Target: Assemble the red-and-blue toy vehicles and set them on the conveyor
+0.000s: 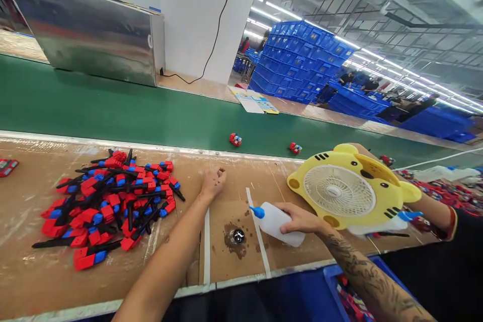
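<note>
The right hand (299, 218) is wrapped round the tilted bottle (274, 223), its blue tip (257, 212) near the wet patch (231, 249) about the black disc (238, 235). The left hand (214, 182), well apart, curls beside the pile (113, 198); whether it grips anything I cannot tell. A light, steady squeeze should best keep drips in check

No lettering can be read: the hub label (334, 191) on the yellow fan (352, 188), the printed sheets (254, 101) beyond its left side and marks on blue crates (298, 63) behind it are too small
</note>
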Demonstrator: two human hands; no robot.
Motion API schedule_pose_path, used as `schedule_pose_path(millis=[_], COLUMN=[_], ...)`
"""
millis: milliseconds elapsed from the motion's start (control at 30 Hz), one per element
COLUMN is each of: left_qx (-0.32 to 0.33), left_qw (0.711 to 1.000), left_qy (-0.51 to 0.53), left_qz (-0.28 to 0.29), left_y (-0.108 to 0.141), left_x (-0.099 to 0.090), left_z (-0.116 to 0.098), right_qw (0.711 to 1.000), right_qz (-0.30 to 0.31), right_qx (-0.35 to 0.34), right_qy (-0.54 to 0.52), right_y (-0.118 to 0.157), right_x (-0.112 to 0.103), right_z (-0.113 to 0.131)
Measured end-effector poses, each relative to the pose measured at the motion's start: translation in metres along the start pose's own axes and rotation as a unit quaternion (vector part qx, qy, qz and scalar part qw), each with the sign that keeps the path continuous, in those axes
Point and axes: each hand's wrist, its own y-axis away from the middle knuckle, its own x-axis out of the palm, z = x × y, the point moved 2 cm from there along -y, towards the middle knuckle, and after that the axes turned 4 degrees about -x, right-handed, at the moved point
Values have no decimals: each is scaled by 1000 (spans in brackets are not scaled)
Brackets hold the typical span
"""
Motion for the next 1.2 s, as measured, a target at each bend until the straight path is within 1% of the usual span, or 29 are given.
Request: schedule_pose_path(millis=[133, 300, 433, 700, 900, 1200], left_qx=[-4, -6, -4, -2, -2, -5], left_qw=[1000, 1000, 1000, 1000, 1000, 1000], left_qy=[12, 15, 14, 19, 20, 25], left_qz=[-2, 0, 2, 18, 12, 5], left_y=[-1, -1, -1, 4, 3, 1], left_x=[-1, 0, -1, -6, -6, -4], left_z=[-1, -2, -3, -10, -9, -6], right_qw=[997, 985, 970, 950, 938, 932], right_qz=[35, 81, 101, 104, 108, 110], right_qx=[17, 49, 47, 44, 51, 58], right_qy=[65, 147, 216, 291, 326, 341], right_y=[4, 7, 6, 4, 3, 4], right_x=[2, 0, -1, -12, -17, -20], right_z=[8, 20, 28, 45, 61, 69])
